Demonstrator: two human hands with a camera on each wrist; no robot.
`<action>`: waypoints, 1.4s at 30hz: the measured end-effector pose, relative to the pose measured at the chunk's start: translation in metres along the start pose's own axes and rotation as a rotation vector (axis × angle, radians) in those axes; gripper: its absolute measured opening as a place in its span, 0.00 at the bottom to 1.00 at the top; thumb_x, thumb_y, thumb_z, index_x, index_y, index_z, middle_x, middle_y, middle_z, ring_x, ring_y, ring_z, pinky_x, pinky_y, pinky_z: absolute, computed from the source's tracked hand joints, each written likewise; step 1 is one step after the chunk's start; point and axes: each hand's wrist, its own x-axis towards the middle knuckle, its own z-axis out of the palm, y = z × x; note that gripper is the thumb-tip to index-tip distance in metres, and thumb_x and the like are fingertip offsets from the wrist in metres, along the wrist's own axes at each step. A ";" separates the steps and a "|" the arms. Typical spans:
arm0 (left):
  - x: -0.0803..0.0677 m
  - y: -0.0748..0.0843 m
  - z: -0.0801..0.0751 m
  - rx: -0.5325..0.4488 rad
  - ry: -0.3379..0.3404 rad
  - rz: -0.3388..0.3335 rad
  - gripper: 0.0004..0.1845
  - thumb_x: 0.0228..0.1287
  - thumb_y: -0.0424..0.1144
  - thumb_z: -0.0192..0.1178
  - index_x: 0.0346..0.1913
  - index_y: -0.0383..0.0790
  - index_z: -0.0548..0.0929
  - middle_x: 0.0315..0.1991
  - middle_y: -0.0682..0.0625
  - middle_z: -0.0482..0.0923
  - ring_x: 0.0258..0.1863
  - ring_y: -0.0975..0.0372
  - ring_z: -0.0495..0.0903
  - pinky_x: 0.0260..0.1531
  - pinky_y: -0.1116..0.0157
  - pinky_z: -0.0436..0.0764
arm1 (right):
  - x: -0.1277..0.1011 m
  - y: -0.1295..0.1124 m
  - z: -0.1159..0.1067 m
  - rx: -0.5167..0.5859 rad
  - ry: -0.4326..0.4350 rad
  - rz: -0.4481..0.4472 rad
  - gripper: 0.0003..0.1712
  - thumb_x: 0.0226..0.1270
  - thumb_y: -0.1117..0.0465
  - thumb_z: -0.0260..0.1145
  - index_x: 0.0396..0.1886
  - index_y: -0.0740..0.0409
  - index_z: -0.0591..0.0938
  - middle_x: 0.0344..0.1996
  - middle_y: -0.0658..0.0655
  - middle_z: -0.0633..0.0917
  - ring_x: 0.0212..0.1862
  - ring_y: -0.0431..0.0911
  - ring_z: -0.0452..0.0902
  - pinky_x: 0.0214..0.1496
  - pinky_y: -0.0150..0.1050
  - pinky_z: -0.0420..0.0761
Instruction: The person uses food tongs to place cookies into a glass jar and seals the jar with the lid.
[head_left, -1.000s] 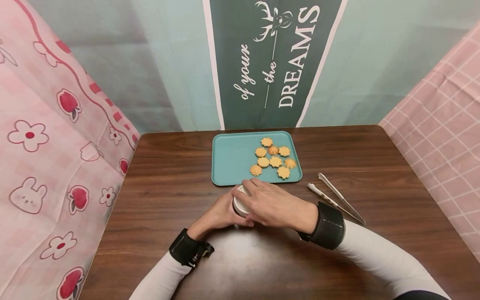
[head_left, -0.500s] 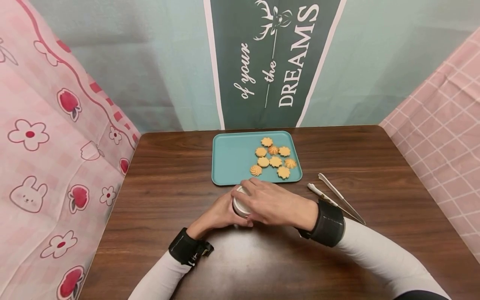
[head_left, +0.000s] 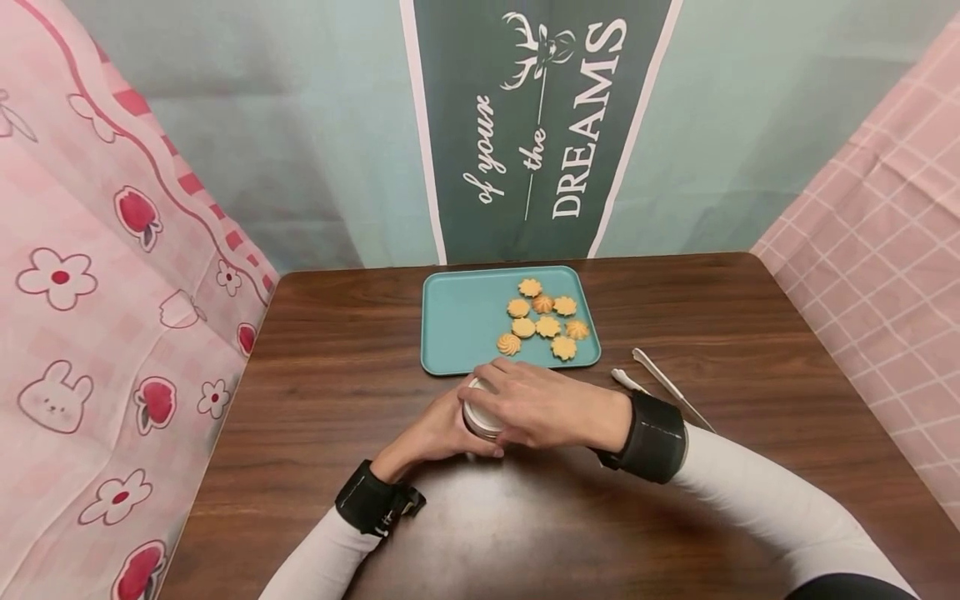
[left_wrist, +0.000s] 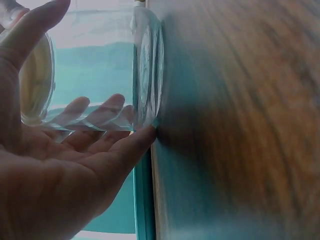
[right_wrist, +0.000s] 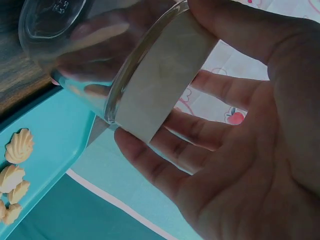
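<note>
Since the earlier frames almost nothing has moved: both hands stay on the jar at the same place, and only the camera view has shifted a little, so the tray sits slightly lower in the picture.

The one glass jar (head_left: 480, 417) stands on the table (head_left: 315, 392), just in front of the near edge of the tray. It is clear glass with one white lid (right_wrist: 160, 90). The left hand (head_left: 431, 433) grips the glass body from the left side, with the fingers curled around it. The right hand (head_left: 543, 408) covers the top, and its fingers and thumb are wrapped around the lid.

Behind the jar lies one teal tray (head_left: 457, 325). On its right half I count eight small cookies (head_left: 545, 323), lying close together; some of them touch each other.

To the right of the tray, on the table, there are two slim metal utensils (head_left: 660, 379), side by side and partly hidden by the right wrist. What kind they are I cannot tell.

Each wrist carries one black band (head_left: 652, 437), so two in total.
</note>
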 end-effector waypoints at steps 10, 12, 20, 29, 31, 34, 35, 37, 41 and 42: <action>-0.002 -0.001 0.001 -0.022 -0.015 -0.023 0.61 0.49 0.40 0.86 0.82 0.48 0.58 0.66 0.52 0.77 0.58 0.61 0.82 0.60 0.61 0.81 | 0.003 0.005 -0.007 0.031 -0.071 -0.058 0.42 0.59 0.56 0.84 0.72 0.52 0.77 0.62 0.54 0.78 0.63 0.50 0.76 0.64 0.44 0.81; -0.003 -0.001 0.001 -0.027 -0.023 -0.022 0.60 0.50 0.39 0.86 0.82 0.48 0.59 0.67 0.52 0.76 0.59 0.61 0.81 0.60 0.61 0.81 | 0.004 0.006 -0.008 0.041 -0.075 -0.082 0.42 0.58 0.57 0.84 0.71 0.52 0.77 0.62 0.54 0.78 0.63 0.50 0.75 0.65 0.44 0.80; -0.003 0.000 0.001 -0.013 -0.046 0.003 0.56 0.51 0.42 0.85 0.80 0.45 0.62 0.68 0.51 0.75 0.61 0.60 0.79 0.61 0.61 0.80 | 0.003 0.011 -0.013 0.060 -0.099 -0.156 0.54 0.45 0.65 0.89 0.74 0.52 0.74 0.64 0.51 0.78 0.69 0.49 0.73 0.69 0.43 0.78; -0.003 0.001 -0.001 -0.027 -0.050 0.009 0.55 0.51 0.41 0.85 0.79 0.43 0.64 0.67 0.49 0.76 0.61 0.59 0.79 0.62 0.60 0.80 | 0.006 0.013 -0.017 0.062 -0.148 -0.153 0.55 0.45 0.67 0.88 0.76 0.51 0.73 0.67 0.50 0.77 0.71 0.47 0.72 0.70 0.43 0.77; -0.003 0.001 -0.001 -0.025 -0.048 0.015 0.55 0.51 0.41 0.85 0.80 0.43 0.63 0.68 0.49 0.76 0.62 0.59 0.79 0.63 0.60 0.79 | 0.007 0.013 -0.017 0.061 -0.149 -0.154 0.56 0.44 0.66 0.89 0.76 0.50 0.73 0.68 0.50 0.77 0.71 0.47 0.71 0.71 0.44 0.76; -0.002 0.001 -0.001 -0.019 -0.045 0.023 0.56 0.51 0.41 0.85 0.80 0.43 0.62 0.69 0.50 0.75 0.63 0.59 0.78 0.64 0.60 0.79 | 0.006 0.013 -0.018 0.050 -0.145 -0.150 0.56 0.44 0.65 0.89 0.76 0.50 0.73 0.68 0.50 0.77 0.71 0.48 0.71 0.73 0.47 0.75; -0.002 0.000 0.000 -0.018 -0.043 0.034 0.56 0.51 0.41 0.85 0.80 0.42 0.62 0.69 0.49 0.75 0.63 0.59 0.78 0.64 0.60 0.79 | 0.006 0.012 -0.018 0.041 -0.144 -0.143 0.56 0.45 0.63 0.89 0.76 0.49 0.73 0.69 0.50 0.77 0.71 0.48 0.71 0.72 0.47 0.75; -0.001 0.000 0.000 -0.025 -0.040 0.051 0.57 0.51 0.41 0.85 0.80 0.41 0.62 0.69 0.49 0.75 0.63 0.59 0.78 0.65 0.59 0.78 | 0.005 0.010 -0.018 0.035 -0.116 -0.122 0.55 0.48 0.56 0.89 0.76 0.49 0.72 0.69 0.53 0.76 0.70 0.50 0.72 0.70 0.49 0.77; 0.000 0.000 -0.001 -0.011 -0.029 0.070 0.50 0.51 0.40 0.85 0.76 0.38 0.69 0.64 0.48 0.80 0.59 0.60 0.82 0.63 0.61 0.80 | 0.005 0.002 -0.017 0.017 -0.022 -0.027 0.54 0.58 0.36 0.81 0.78 0.50 0.70 0.70 0.60 0.74 0.67 0.55 0.75 0.63 0.51 0.83; 0.000 0.000 -0.001 -0.006 -0.030 0.063 0.47 0.51 0.40 0.84 0.73 0.38 0.71 0.61 0.49 0.83 0.56 0.61 0.83 0.61 0.62 0.80 | 0.005 0.000 -0.018 0.012 0.001 0.002 0.53 0.60 0.33 0.78 0.79 0.50 0.70 0.71 0.62 0.74 0.66 0.57 0.76 0.61 0.52 0.84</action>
